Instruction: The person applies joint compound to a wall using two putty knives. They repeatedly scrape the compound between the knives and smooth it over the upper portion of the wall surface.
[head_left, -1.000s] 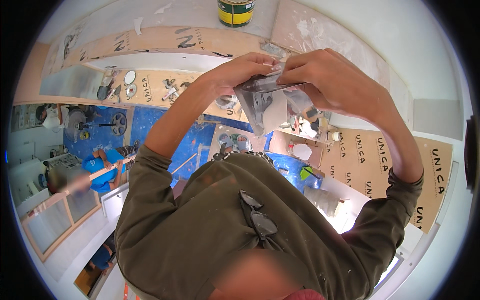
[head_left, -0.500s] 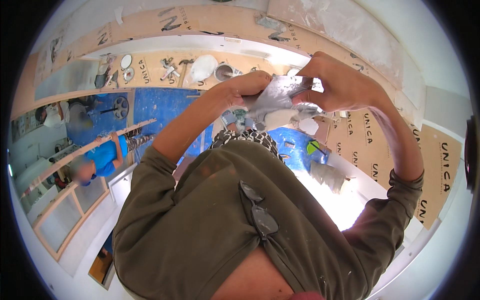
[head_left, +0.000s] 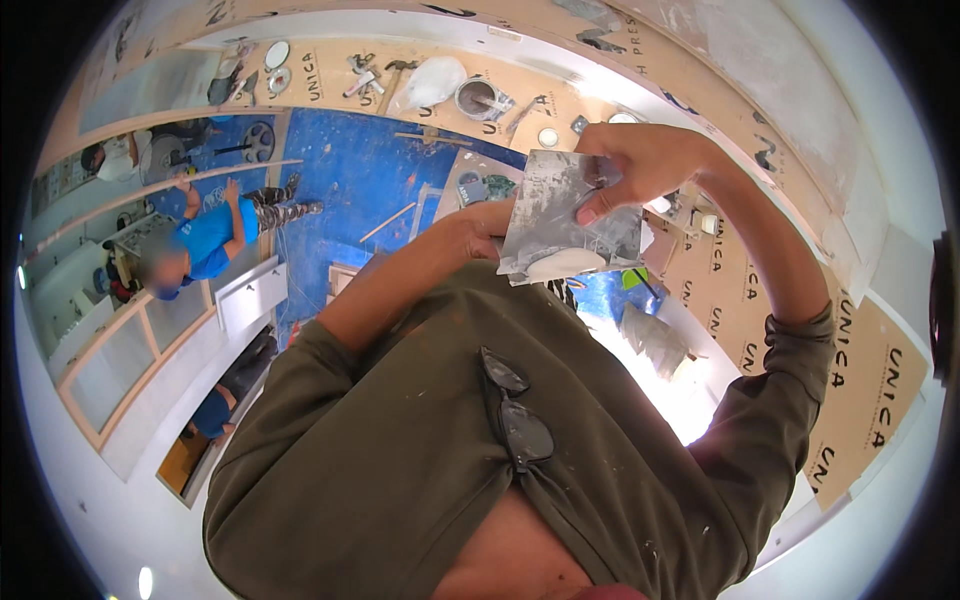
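A thin grey metal putty plate (head_left: 560, 220), smeared with filler, is held up in front of my chest. A pale lump of putty (head_left: 565, 264) sits along its lower edge. My left hand (head_left: 488, 222) is closed on the plate's left side, its fingers partly hidden behind it. From the upper right, my right hand (head_left: 640, 172) grips the same metal, thumb pressed on the face and fingertips out of sight. Whether a second thin blade lies under that thumb, I cannot tell.
A board-covered surface beyond carries a bucket of grey filler (head_left: 478, 98), a white plastic bag (head_left: 435, 82), a hammer (head_left: 396, 80) and small tins. Blue sheeting (head_left: 350, 160) covers the floor. At left, a person in blue (head_left: 210, 240) stands by a wooden frame (head_left: 150, 328).
The plate has turned more face-on to me, and its putty lump shows more clearly. My right thumb has shifted down on it. The person at left has moved their hands.
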